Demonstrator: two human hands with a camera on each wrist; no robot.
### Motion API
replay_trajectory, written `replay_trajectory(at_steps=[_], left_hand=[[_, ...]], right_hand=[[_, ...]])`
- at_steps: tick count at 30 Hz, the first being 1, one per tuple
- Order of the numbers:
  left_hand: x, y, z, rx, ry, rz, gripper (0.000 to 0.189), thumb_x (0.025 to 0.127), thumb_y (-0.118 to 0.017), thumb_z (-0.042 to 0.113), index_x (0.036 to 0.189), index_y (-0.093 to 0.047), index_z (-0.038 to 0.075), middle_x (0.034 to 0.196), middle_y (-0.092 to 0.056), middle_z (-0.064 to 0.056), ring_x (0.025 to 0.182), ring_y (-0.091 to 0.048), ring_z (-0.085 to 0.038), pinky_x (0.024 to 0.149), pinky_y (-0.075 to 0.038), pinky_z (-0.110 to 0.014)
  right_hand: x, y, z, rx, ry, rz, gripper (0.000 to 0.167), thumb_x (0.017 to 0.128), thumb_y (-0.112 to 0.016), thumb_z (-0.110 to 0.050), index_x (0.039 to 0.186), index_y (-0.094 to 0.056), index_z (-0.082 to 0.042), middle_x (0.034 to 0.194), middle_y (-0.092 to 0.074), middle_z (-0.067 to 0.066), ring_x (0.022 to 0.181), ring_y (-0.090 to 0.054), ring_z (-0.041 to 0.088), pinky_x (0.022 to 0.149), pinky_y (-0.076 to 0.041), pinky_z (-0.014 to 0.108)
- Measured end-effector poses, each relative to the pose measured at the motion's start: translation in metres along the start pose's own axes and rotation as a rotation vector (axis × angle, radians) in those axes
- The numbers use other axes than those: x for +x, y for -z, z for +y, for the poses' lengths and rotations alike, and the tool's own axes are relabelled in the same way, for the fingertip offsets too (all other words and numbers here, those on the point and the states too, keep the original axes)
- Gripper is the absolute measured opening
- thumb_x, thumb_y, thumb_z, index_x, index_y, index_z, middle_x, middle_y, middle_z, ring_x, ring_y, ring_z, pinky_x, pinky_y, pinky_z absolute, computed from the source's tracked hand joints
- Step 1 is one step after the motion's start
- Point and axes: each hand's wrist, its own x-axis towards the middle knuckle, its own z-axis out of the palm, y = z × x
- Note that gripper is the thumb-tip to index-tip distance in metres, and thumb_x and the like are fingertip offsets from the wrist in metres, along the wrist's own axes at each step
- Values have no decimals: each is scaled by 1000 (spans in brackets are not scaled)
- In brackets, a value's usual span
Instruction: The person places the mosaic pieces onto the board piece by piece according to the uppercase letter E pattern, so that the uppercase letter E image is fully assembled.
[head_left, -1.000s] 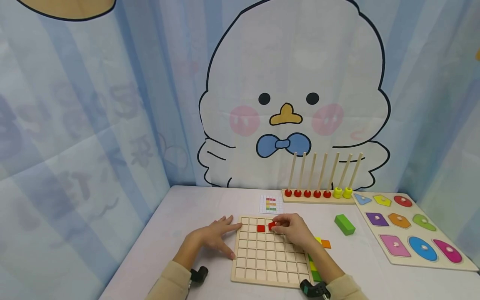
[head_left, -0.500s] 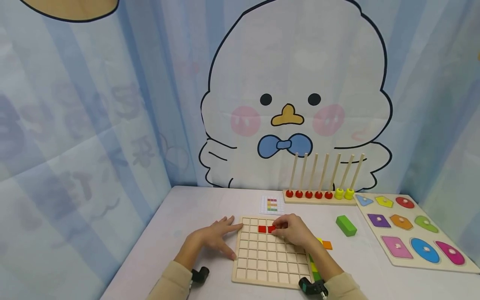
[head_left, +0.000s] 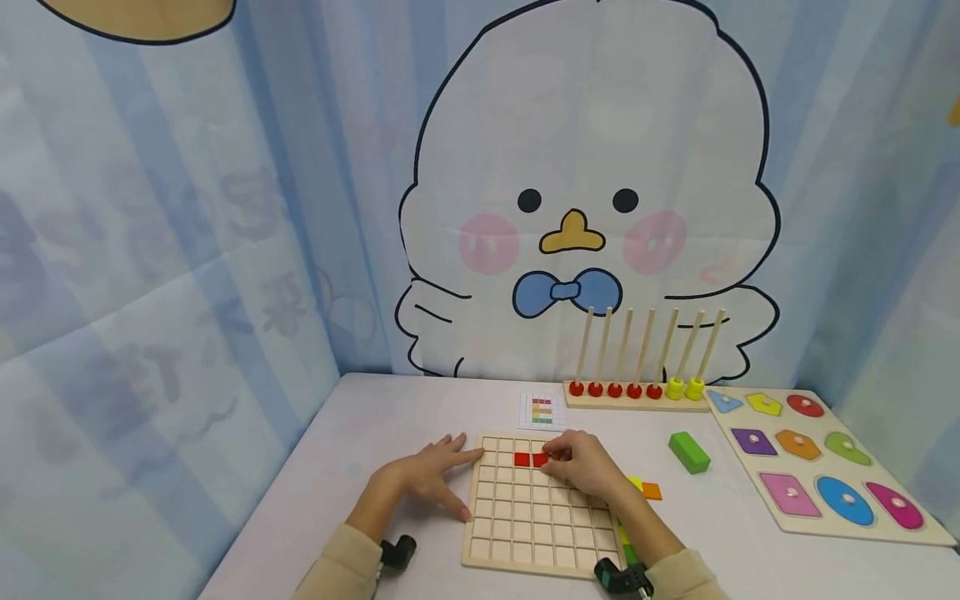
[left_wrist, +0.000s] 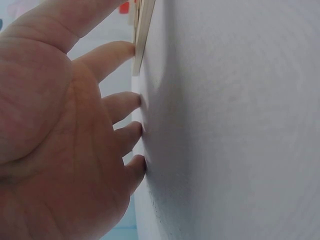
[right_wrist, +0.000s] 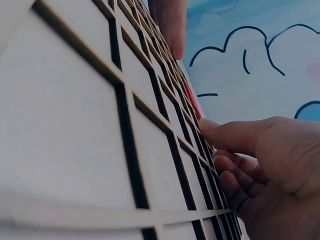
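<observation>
A wooden grid board lies on the table in the head view. One red square tile sits in a cell near its far side. Just right of it is a second red tile, which looks flat in its cell or nearly so. My right hand pinches this second tile at its right edge, with thumb and fingertips low on the board. My left hand is spread at the board's left side. In the left wrist view, an extended finger touches the board's edge while other fingertips rest on the table.
A small pattern card lies beyond the board. Behind it stands a peg rack with red and yellow beads. To the right are a green block and a shape puzzle. Orange, yellow and green pieces peek from behind my right forearm.
The second red tile, tilted in my right fingers a second ago, has come down level beside the first. My left hand has stayed at the board's left edge.
</observation>
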Motion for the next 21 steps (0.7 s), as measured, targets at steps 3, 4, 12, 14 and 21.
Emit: replay_trajectory(at_steps=[3,4,12,14,21], left_hand=[[0,0,0,0,3,-2,102,73,-92,49,160,-41,36,176,-16,-9,164,-7,-34,131,-10,-59],[0,1,0,-1,5,-3,102,73,-92,49,160,-41,36,176,-16,-9,164,-6,-34,131,-10,-58],[-2,3,0,-8,13,-1,102,73,-93,49,160,-41,36,176,-16,-9,164,-6,-34,131,-9,-59],[-2,2,1,-8,14,0,102,73,-93,49,160,-42,36,176,-16,-9,164,-6,-34,131,-10,-58],[-2,2,4,-14,23,-3,101,72,-93,47,159,-43,36,175,-17,-9,164,-7,-34,131,-11,-60]], right_hand=[[-1,4,2,20,24,-8,31,89,-83,-15,117,-77,-3,93,-68,0,83,-55,16,70,-48,24],[-1,6,3,25,32,-5,31,89,-82,-15,117,-77,-2,94,-69,1,83,-55,16,70,-48,24],[-1,9,4,-38,50,-25,18,93,-77,-13,110,-80,-7,96,-70,-1,84,-57,14,73,-49,25],[-1,7,3,-52,45,-41,16,93,-76,-13,108,-80,-9,96,-69,-2,84,-57,14,74,-49,25],[-3,18,-3,-62,54,-9,16,94,-76,-11,109,-80,-7,95,-69,-2,83,-56,14,71,-49,25]])
